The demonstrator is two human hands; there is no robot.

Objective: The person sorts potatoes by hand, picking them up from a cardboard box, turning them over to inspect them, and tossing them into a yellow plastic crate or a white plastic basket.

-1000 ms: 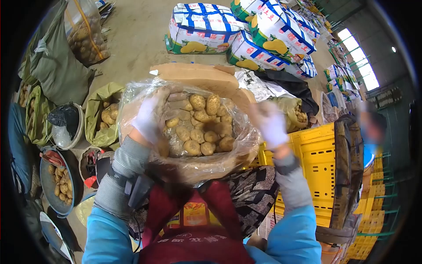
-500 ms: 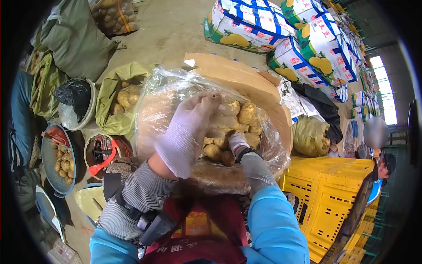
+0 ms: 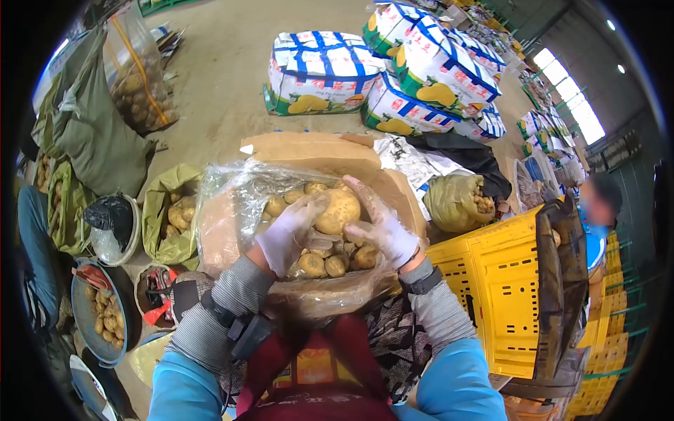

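Observation:
A large, pale potato (image 3: pixel 340 212) sits between my two hands, raised over the others. My left hand (image 3: pixel 289 230), in a white glove, presses its fingers against the potato's left side. On the other side my right hand (image 3: pixel 390 231), gloved too, grips its edge with thumb below and fingertips above. Beneath them stands a cardboard box (image 3: pixel 309 146) lined with clear plastic film (image 3: pixel 246 184). Several smaller potatoes (image 3: pixel 335 264) lie inside it; part of the heap is hidden by my hands.
Left of the box are a green sack (image 3: pixel 156 217) of potatoes, a white bucket (image 3: pixel 133 242) and a blue basin (image 3: pixel 88 326). Yellow crates (image 3: pixel 491 295) stand at the right, with a person (image 3: pixel 595 231) beyond. Packed white-and-blue bags (image 3: pixel 319 77) are stacked ahead.
My right hand has come up out of the potatoes to the large potato. My left hand has lowered to its other side. The view has shifted, showing more of the floor ahead.

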